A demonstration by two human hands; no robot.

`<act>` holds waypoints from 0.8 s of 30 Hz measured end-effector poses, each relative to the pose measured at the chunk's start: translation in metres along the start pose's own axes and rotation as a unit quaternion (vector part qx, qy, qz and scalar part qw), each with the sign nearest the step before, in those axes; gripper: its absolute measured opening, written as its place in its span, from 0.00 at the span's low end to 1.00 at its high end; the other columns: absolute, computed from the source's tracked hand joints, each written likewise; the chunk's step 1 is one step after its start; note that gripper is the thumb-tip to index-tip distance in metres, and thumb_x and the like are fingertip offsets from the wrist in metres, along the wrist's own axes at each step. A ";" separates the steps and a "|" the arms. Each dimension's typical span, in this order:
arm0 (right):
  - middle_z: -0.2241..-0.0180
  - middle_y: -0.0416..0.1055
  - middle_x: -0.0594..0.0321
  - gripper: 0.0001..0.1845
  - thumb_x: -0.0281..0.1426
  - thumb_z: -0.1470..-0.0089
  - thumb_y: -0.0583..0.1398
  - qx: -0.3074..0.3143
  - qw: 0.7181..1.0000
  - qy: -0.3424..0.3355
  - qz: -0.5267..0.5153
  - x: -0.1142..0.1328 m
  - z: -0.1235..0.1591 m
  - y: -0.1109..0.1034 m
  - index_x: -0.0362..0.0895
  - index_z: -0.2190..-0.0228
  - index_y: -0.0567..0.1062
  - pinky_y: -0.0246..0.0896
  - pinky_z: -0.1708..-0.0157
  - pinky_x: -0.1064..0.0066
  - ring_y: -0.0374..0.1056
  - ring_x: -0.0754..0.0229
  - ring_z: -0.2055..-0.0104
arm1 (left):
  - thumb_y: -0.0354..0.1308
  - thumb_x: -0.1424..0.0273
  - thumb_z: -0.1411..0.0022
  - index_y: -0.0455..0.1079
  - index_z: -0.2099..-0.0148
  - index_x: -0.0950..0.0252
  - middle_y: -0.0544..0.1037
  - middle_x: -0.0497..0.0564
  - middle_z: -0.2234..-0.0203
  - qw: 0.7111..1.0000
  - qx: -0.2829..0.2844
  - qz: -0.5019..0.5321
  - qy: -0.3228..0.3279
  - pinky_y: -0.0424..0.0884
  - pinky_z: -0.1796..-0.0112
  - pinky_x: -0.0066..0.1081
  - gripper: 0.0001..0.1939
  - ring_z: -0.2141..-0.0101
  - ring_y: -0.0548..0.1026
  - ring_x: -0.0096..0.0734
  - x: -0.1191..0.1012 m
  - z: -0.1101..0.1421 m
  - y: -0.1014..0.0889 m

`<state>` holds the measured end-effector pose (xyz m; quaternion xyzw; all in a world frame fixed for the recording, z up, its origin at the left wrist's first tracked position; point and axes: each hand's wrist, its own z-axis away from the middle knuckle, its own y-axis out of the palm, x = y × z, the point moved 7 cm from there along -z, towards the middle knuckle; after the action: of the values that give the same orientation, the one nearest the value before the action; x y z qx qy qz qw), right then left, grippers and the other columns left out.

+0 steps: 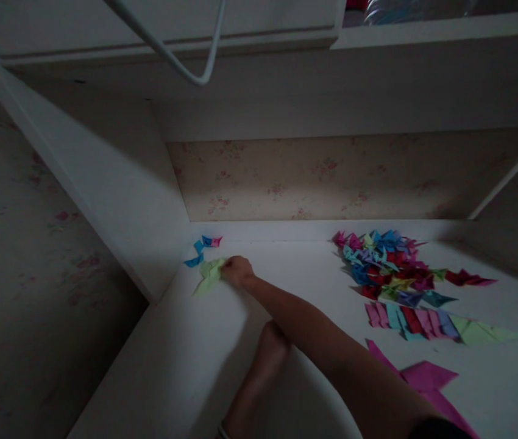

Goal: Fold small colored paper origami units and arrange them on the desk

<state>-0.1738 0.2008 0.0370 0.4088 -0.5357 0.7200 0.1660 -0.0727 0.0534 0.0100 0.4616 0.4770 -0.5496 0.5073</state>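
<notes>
Much of left hand (272, 342) hidden behind right forearm (318, 329), grip unreadable; right hand (237, 270) seemingly pinching pale-green folded paper (211, 273).

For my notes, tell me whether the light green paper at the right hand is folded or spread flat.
Folded: the light green paper at the right hand shows creases, angular flaps and a tapering point.

A folded paper shape (210, 274) (pale green) lies on the desktop (172, 366), one tip pointing near-left.
</notes>
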 end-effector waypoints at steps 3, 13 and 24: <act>0.70 0.75 0.63 0.05 0.30 0.55 0.64 -0.042 0.992 0.008 -0.115 -0.017 0.016 -0.022 0.43 0.72 0.73 0.65 0.66 0.69 0.71 0.57 0.64 | 0.53 0.72 0.43 0.75 0.59 0.68 0.80 0.54 0.63 0.999 -0.003 0.027 0.041 0.66 0.56 0.33 0.12 0.57 0.73 0.41 -0.009 0.002 0.001; 0.60 0.71 0.62 0.21 0.34 0.57 0.64 -0.087 0.881 0.001 -0.465 -0.064 0.113 -0.111 0.47 0.60 0.66 0.68 0.66 0.70 0.71 0.59 0.61 | 0.61 0.65 0.51 0.71 0.66 0.66 0.63 0.40 0.85 0.978 -0.124 0.153 -0.068 0.51 0.83 0.22 0.11 0.85 0.58 0.19 0.019 -0.001 -0.015; 0.62 0.71 0.63 0.22 0.32 0.57 0.66 -0.119 0.857 0.021 -0.500 -0.147 0.233 -0.125 0.49 0.57 0.72 0.65 0.67 0.69 0.69 0.58 0.65 | 0.54 0.49 0.43 0.74 0.57 0.68 0.79 0.57 0.62 0.963 0.034 0.255 -0.074 0.68 0.61 0.34 0.26 0.62 0.75 0.40 -0.006 0.009 0.013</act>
<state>0.0964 0.0650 0.0254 0.5837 -0.3369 0.4789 0.5625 -0.0592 0.0446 0.0163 0.5430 0.2853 -0.4508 0.6485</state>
